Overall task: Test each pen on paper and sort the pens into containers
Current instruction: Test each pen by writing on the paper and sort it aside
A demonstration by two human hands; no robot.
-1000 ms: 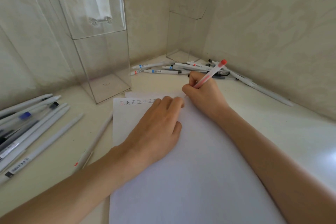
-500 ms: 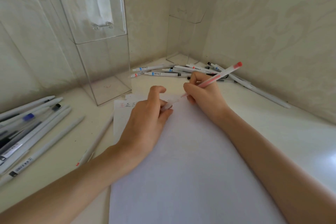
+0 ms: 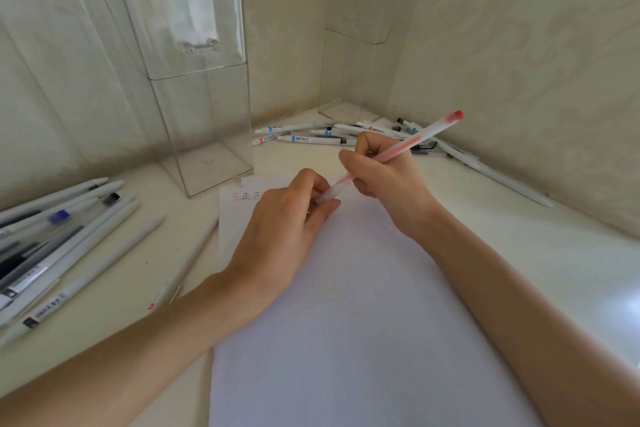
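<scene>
My right hand (image 3: 384, 173) grips a red-ended pen (image 3: 420, 137) that slants up to the right above the white paper (image 3: 363, 322). My left hand (image 3: 287, 225) pinches the pen's translucent cap (image 3: 330, 192) over the pen's tip end. A row of small written marks (image 3: 246, 197) runs along the paper's top left edge, partly hidden by my left hand. Two clear containers stand at the back: a tall one (image 3: 194, 80) on the left and another (image 3: 360, 45) in the corner.
Several pens (image 3: 62, 243) lie in a pile at the left. One thin pen (image 3: 187, 260) lies beside the paper's left edge. More pens (image 3: 332, 135) are heaped near the corner, with a long white one (image 3: 502, 177) along the right wall.
My right hand stopped writing and lifted the pen off the paper. My left hand rose from pressing the sheet and took hold of the cap at the pen's tip.
</scene>
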